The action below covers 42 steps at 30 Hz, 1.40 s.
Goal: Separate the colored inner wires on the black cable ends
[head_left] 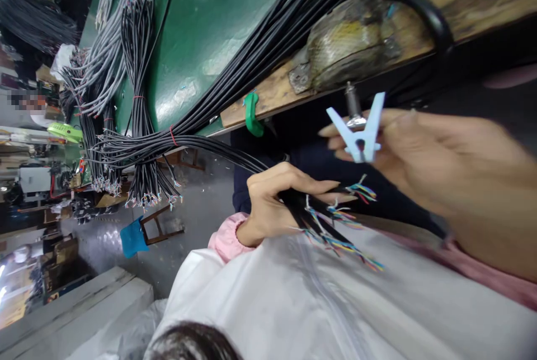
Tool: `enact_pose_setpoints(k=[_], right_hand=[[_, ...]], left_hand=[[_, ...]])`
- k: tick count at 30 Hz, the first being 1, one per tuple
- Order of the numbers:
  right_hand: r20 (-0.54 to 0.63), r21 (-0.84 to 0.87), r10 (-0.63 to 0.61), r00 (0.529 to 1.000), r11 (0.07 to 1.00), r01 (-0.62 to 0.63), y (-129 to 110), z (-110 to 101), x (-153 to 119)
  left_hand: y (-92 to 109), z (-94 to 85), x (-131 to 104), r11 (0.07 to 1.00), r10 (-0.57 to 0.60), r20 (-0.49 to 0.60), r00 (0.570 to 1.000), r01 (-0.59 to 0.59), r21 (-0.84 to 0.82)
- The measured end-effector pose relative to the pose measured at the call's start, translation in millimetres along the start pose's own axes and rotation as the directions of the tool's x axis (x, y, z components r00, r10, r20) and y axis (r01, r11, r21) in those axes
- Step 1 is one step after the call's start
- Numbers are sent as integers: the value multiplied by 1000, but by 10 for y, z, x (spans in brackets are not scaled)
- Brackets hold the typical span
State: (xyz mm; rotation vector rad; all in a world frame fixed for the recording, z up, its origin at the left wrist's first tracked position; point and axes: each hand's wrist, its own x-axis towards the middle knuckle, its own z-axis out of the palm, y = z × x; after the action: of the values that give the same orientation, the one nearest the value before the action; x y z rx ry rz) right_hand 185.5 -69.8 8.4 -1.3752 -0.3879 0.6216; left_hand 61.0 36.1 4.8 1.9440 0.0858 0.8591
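Note:
My left hand (272, 198) is closed around a bunch of black cables (300, 209). Their stripped ends fan out past the fingers, showing thin coloured wires (352, 248). To the right, my right hand (432, 153) curls round a light blue plastic clip (363, 136), thumb on one side and fingertips behind the other. The clip's two arms spread in a V around the metal shaft (353, 104) of a motor (348, 44) wrapped in clear tape. This motor is fixed to a wooden board (277, 89). Slight blur hides exactly how the fingers meet the clip.
A long bundle of black cables (251, 58), tied with a red band, crosses the green table (201, 30). More tied black (136, 52) and grey cables (113, 36) lie at the left. A green clamp (253, 114) grips the board's edge. A blue stool (133, 237) stands beyond.

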Motion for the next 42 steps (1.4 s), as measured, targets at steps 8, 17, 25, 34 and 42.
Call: enact_pose_setpoints(k=[8, 17, 25, 34, 42], right_hand=[[233, 324, 103, 967, 929, -177, -62, 132, 189], [474, 380, 183, 862, 840, -387, 119, 88, 125], [329, 366, 208, 921, 871, -328, 359, -193, -115], [374, -71, -120, 919, 985, 157, 145, -179, -306], [29, -211, -192, 981, 958, 194, -23, -38, -539]], left_hand=[[-2, 149, 76, 991, -124, -175, 977, 130, 24], [99, 221, 157, 998, 0, -184, 983, 10, 56], [-7, 0, 175, 976, 219, 63, 974, -219, -6], [1, -292, 91, 997, -80, 299, 951, 70, 44], [-108, -212, -194, 973, -226, 215, 950, 212, 86]])
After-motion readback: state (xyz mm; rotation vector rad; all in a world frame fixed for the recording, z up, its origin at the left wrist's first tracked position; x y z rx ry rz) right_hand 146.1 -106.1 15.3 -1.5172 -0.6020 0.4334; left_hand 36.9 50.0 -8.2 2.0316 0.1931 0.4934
